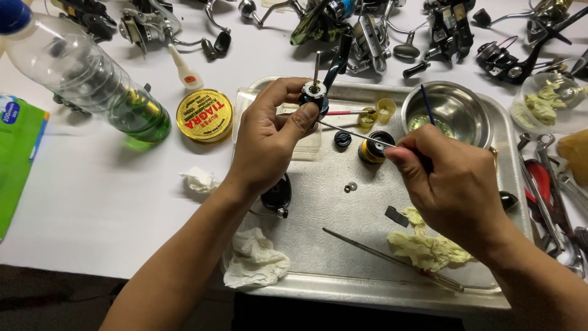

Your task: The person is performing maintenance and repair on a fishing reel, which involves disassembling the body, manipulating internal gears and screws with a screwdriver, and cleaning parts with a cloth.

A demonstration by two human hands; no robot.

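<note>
White table (122,202) carrying a metal tray (318,245). Left hand (266,138), grip closed on a small reel part (313,93) above the tray's far edge. Right hand (456,184), grip pinched around a thin tool (349,130) whose tip nears that part: apparently cleaning or greasing, calling for steady aim. Steel bowl (453,110) and loose washer (350,187) crowd the workspace; the near tray floor offers room.

A dark round reel part (313,93) with an upright metal shaft, touched by a thin, slanted metal tool (355,135).
</note>
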